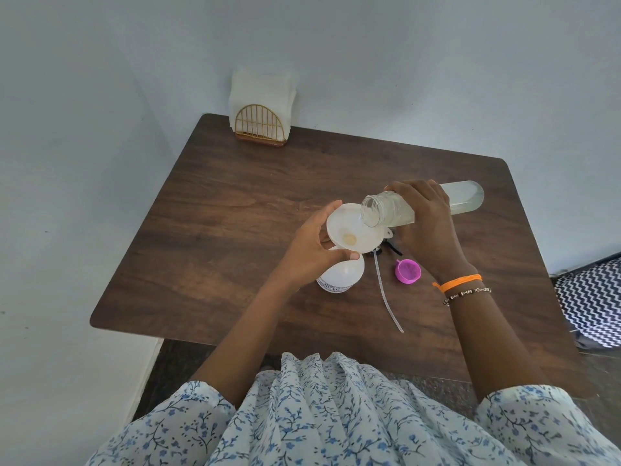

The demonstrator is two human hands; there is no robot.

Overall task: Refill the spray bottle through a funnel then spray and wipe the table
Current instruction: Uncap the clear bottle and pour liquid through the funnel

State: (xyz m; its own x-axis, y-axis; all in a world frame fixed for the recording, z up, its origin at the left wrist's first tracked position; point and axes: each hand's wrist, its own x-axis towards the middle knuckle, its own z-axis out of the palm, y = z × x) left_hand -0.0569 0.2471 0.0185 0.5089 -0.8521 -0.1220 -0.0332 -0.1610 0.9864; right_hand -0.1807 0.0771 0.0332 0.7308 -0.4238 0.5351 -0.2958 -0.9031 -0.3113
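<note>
Right hand [424, 219] grips tipped jar [433, 205]; left hand [314, 250] pinches funnel [353, 232] on bottle [339, 275]. Tipping steeper could overflow funnel. A loosened pinch might topple it.

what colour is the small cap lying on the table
Bright pink-purple; the small round plastic cap shows best in the head view, on the dark wooden table.

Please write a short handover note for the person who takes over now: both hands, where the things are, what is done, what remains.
Left hand holds the funnel on the spray bottle.
Right hand grips the tilted refill bottle, mouth over the funnel.
Pink cap and spray head with tube lie on the table.
Done: both bottles opened, funnel placed.
Left: finish pouring, refit the head, spray, wipe.
</note>
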